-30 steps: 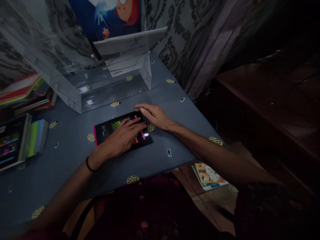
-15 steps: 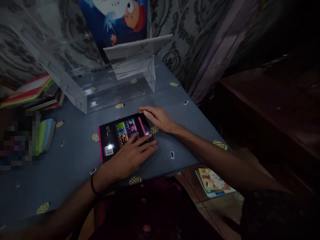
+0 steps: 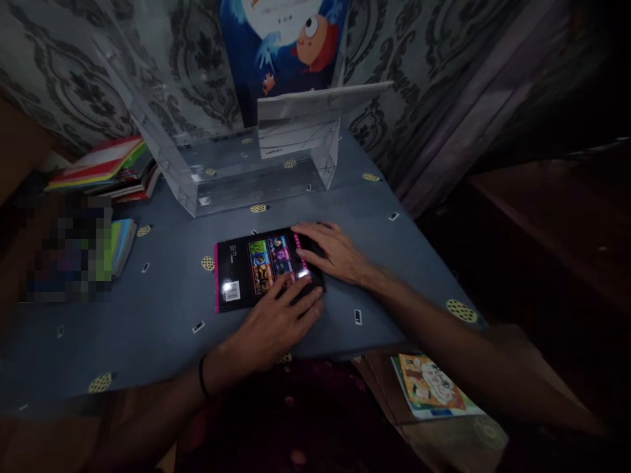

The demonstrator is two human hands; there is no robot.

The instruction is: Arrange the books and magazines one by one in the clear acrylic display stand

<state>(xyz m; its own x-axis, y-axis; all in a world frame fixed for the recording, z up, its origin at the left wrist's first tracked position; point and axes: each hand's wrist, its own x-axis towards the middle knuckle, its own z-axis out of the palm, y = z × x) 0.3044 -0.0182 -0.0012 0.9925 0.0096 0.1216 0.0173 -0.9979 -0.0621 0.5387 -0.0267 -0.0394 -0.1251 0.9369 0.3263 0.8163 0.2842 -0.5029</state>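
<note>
A black book (image 3: 239, 272) with a pink spine lies flat on the blue-grey tablecloth (image 3: 167, 309), a grid of small colourful pictures and a barcode facing up. My left hand (image 3: 279, 320) rests over its near right corner, fingers spread and pointing to the right. On the book's far right part lies my right hand (image 3: 332, 253), its fingers stretched out over the pink strip of lettering. The book's right edge is partly hidden beneath both hands.
Beyond the book stands a clear acrylic stand (image 3: 256, 190) with a white panel (image 3: 290, 125). A blue illustrated book (image 3: 296, 72) is upright behind it. Stacked books (image 3: 106, 164) lie at the left. Below the table's right side are more books (image 3: 431, 387).
My right hand has moved from the book's far right corner further onto its cover. My left hand stays near the lower right corner. The camera view has shifted left.
</note>
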